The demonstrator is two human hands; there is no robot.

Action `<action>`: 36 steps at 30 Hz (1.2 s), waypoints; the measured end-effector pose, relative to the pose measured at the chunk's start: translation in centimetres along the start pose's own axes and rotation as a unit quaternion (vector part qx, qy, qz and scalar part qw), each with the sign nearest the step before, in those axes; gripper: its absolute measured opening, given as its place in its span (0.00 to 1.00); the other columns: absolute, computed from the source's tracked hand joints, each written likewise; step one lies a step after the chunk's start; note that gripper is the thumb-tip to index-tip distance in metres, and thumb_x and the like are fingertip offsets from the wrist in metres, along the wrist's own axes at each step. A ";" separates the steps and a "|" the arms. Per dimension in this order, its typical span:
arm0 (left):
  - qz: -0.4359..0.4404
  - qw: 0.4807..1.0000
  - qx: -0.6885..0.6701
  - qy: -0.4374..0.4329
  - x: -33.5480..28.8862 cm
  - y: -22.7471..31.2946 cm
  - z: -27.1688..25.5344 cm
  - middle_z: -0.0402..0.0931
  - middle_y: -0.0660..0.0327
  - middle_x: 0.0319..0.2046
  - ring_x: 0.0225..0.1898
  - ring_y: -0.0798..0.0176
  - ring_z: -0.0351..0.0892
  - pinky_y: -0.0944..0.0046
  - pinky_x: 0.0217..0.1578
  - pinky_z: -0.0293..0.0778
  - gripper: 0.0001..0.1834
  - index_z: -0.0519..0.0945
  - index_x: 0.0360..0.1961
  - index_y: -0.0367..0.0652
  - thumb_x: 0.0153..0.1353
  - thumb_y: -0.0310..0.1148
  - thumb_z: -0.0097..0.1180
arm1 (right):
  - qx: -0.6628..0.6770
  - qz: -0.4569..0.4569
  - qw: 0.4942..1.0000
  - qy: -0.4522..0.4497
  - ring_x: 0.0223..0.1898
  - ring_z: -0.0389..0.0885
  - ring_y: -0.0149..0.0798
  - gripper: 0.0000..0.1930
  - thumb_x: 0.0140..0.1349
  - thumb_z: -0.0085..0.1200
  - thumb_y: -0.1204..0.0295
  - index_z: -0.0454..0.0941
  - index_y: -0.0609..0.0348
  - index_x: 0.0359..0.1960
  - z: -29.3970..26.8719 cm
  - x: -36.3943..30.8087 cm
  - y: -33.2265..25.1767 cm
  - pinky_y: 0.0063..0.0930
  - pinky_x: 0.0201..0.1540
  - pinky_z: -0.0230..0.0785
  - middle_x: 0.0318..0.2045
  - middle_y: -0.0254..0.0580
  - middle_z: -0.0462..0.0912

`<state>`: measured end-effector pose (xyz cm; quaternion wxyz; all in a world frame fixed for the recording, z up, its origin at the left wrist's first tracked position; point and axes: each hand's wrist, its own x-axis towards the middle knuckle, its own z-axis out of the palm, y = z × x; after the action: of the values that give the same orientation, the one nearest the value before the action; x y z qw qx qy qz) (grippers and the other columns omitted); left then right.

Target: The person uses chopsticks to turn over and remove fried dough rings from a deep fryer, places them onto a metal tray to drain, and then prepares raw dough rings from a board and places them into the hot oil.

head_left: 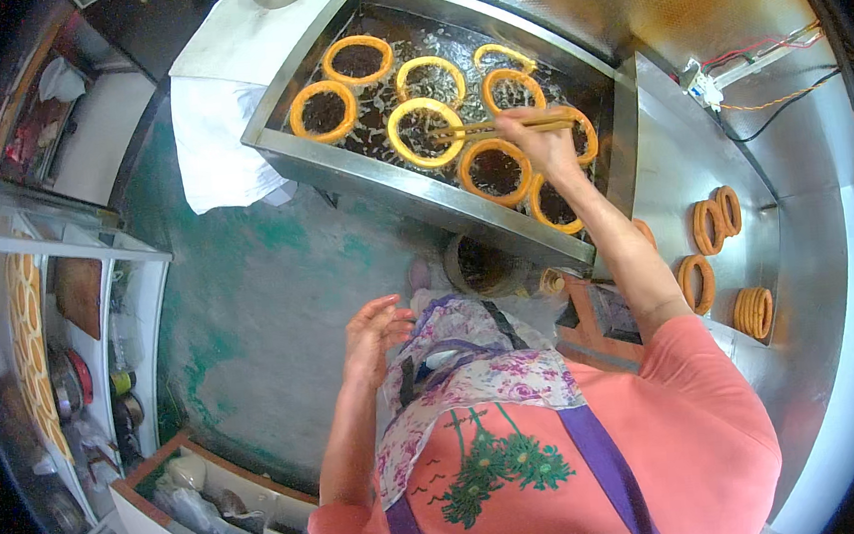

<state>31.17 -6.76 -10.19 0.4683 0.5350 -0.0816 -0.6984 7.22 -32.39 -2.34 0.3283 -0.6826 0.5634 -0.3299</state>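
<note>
My right hand [543,142], at half past one from the middle of what I see, grips a pair of long chopsticks [477,133], which look like wood. Their thin ends cross the right side of a pale yellow ring [396,134] at twelve o'clock, and I can't tell if they pinch it or just lie over it. My fingers partly hide an orange ring [587,139] in the oil. A thin curved piece [503,50] at one o'clock shows only its top, so I can't tell its full shape. The oil is dark and bubbly, inside a shiny metal fryer [410,183]. My left hand [377,336] hangs loose and half open at seven o'clock. Fat brown rings [708,228] sit at three o'clock, one partly behind my arm. A soft, crumpled white cloth [222,153] hangs at ten o'clock. The round pot [462,269] under the fryer is too dark inside to make out.
</note>
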 end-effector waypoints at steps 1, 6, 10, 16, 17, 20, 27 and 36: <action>0.004 1.000 0.003 0.015 0.5 0.7 -0.7 0.78 0.54 0.33 0.29 0.66 0.77 0.68 0.30 0.74 0.16 0.71 0.46 0.34 0.59 0.32 0.52 | 0.004 -0.026 0.999 -0.028 0.30 0.81 0.30 0.11 0.55 0.58 0.69 0.82 0.64 0.35 0.7 0.2 0.0 0.23 0.33 0.74 0.30 0.41 0.83; 0.011 0.998 0.003 0.059 3.4 3.9 -4.3 0.78 0.55 0.33 0.30 0.65 0.77 0.67 0.32 0.73 0.18 0.70 0.48 0.33 0.60 0.33 0.51 | 0.104 0.038 0.994 -0.013 0.31 0.82 0.32 0.11 0.57 0.57 0.69 0.80 0.66 0.35 -0.2 2.8 0.8 0.24 0.35 0.76 0.29 0.43 0.83; 0.011 0.992 0.013 0.128 4.1 5.8 -6.3 0.78 0.55 0.33 0.30 0.65 0.77 0.67 0.31 0.73 0.18 0.70 0.49 0.33 0.60 0.31 0.50 | 0.148 0.047 0.986 0.063 0.33 0.82 0.34 0.11 0.58 0.55 0.70 0.78 0.69 0.36 -5.3 5.9 -1.8 0.24 0.37 0.76 0.31 0.48 0.81; -0.023 0.992 -0.025 0.123 8.4 8.7 -7.1 0.77 0.54 0.35 0.31 0.62 0.77 0.65 0.32 0.74 0.18 0.70 0.49 0.34 0.59 0.31 0.51 | 0.246 0.149 0.939 0.189 0.33 0.82 0.37 0.12 0.57 0.57 0.72 0.77 0.70 0.38 -2.7 10.0 4.9 0.22 0.36 0.77 0.33 0.49 0.81; -0.033 0.993 -0.030 0.106 9.3 9.4 -7.1 0.77 0.53 0.35 0.32 0.62 0.77 0.65 0.32 0.74 0.18 0.70 0.49 0.34 0.59 0.31 0.51 | 0.237 0.189 0.931 0.203 0.33 0.82 0.37 0.12 0.56 0.57 0.72 0.77 0.70 0.38 -1.4 10.3 5.4 0.22 0.35 0.78 0.33 0.49 0.81; -0.049 0.995 -0.014 0.087 11.4 12.1 -6.2 0.77 0.53 0.35 0.32 0.61 0.77 0.65 0.32 0.74 0.18 0.70 0.49 0.35 0.59 0.32 0.52 | 0.315 0.182 0.893 0.266 0.29 0.82 0.37 0.11 0.56 0.57 0.74 0.76 0.72 0.36 3.2 11.4 6.6 0.24 0.32 0.78 0.30 0.50 0.81; -0.083 0.995 0.043 0.022 18.7 18.2 -7.8 0.77 0.53 0.35 0.31 0.63 0.77 0.66 0.32 0.75 0.17 0.71 0.47 0.36 0.59 0.32 0.52 | 0.333 0.191 0.844 0.375 0.31 0.82 0.40 0.12 0.56 0.57 0.74 0.75 0.73 0.36 6.3 15.6 7.5 0.26 0.31 0.81 0.31 0.50 0.80; -0.141 0.977 0.144 -0.074 22.6 25.6 -8.4 0.77 0.55 0.36 0.33 0.64 0.77 0.67 0.33 0.75 0.15 0.72 0.46 0.37 0.59 0.32 0.51 | 0.242 0.166 0.863 0.412 0.27 0.82 0.37 0.11 0.57 0.56 0.71 0.77 0.71 0.32 2.1 11.2 -1.0 0.25 0.29 0.79 0.27 0.49 0.80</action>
<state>52.86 -34.28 -13.14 0.2757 0.5496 -0.1390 -0.7763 11.20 -43.07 -1.81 0.2715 -0.2801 0.6543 -0.6479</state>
